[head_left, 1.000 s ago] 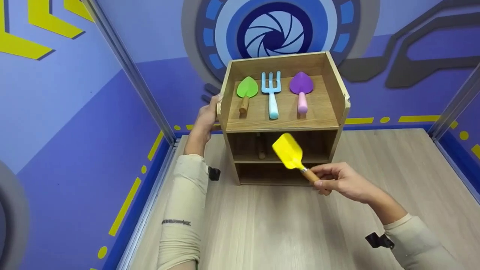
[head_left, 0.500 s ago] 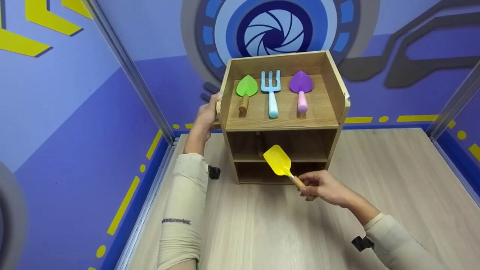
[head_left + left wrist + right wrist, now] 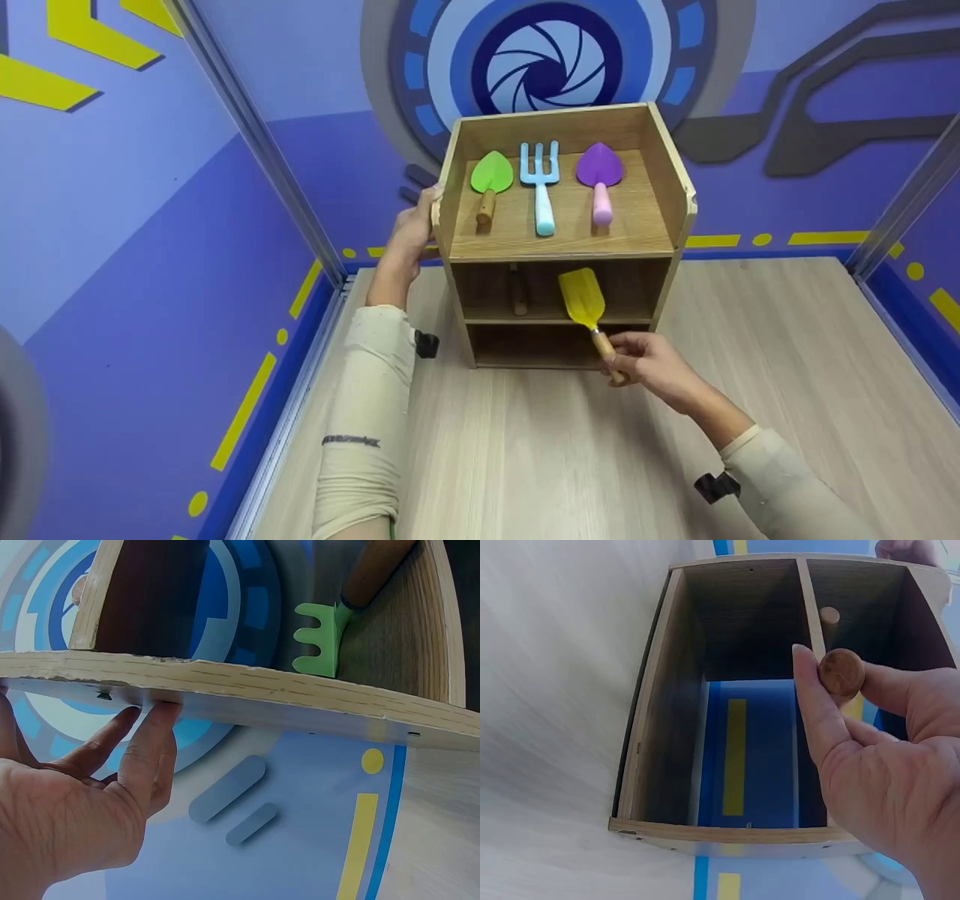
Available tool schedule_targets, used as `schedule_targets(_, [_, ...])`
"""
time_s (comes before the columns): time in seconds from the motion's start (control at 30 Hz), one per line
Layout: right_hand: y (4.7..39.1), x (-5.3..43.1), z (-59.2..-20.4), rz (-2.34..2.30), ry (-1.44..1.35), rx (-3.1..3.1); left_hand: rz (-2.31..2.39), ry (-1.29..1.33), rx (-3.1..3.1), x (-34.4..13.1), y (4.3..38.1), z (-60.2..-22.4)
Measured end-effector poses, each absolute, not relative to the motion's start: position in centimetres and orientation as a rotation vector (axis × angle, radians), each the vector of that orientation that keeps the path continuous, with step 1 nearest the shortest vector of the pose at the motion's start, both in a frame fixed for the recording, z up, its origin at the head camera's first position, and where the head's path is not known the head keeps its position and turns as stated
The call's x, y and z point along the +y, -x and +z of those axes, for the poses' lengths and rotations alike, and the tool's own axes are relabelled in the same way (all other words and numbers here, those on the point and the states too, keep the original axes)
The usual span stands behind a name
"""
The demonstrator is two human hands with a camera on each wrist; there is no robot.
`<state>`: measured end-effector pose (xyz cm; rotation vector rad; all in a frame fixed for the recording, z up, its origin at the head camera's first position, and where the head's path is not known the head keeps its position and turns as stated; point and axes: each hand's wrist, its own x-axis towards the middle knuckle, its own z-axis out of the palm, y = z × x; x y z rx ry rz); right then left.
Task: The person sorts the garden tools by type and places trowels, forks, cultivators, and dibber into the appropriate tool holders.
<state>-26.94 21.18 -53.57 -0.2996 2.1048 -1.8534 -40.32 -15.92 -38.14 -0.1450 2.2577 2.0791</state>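
Observation:
My right hand pinches the wooden handle of a yellow garden scoop. The scoop's blade points up and away, at the opening of the middle compartment of a small wooden shelf; whether it is inside I cannot tell. My left hand holds the shelf's left side panel near the top, fingertips on its outer face; the thumb's tip is cut off. A green hand rake with a brown handle stands in the middle compartment, at its left.
On the top board lie a green trowel, a light blue fork and a purple trowel with a pink handle. The shelf stands on a pale wooden tabletop, with printed blue panels behind and beside it.
The right hand has carried the scoop leftward and down, then slightly up and right, turning its blade more upright. Holding the shelf, the left hand stays in place.

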Motion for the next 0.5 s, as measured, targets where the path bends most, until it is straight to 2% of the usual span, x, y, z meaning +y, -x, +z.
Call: schedule_targets(0.5, [27.1,18.3,-52.0,-2.085,-0.014,1.967,2.06,0.164,2.265,-15.8,40.2,-38.0])
